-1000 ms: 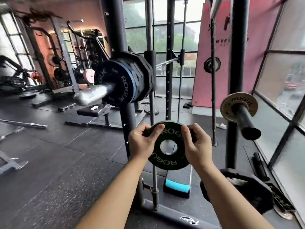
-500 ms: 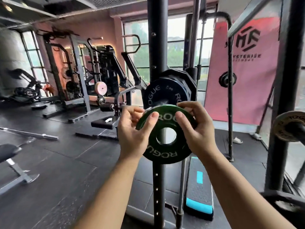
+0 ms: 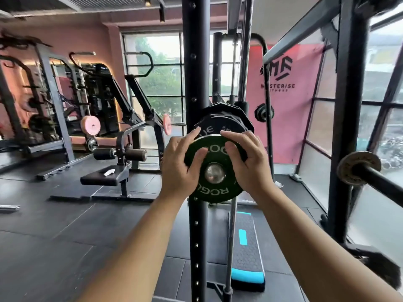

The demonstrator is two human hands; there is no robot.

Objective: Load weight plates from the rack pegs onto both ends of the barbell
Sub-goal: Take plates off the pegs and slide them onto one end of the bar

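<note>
Green plate [image 3: 214, 192] now on barbell sleeve [image 3: 214, 172]; left hand [image 3: 177, 168], right hand [image 3: 250, 166] gripping; rubber floor [image 3: 54, 236].

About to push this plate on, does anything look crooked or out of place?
Nothing serious: the green plate, held by the left hand and right hand, sits square over the bar end. A small white object lies loose on the bench pad.

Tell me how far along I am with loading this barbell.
Done: several black plates sit on this barbell sleeve. In hand: the left hand and right hand grip the green plate, its hole around the sleeve's tip. Left: push it home; a small tan plate sits on a rack peg at right, and the bar's other end is out of view.
</note>
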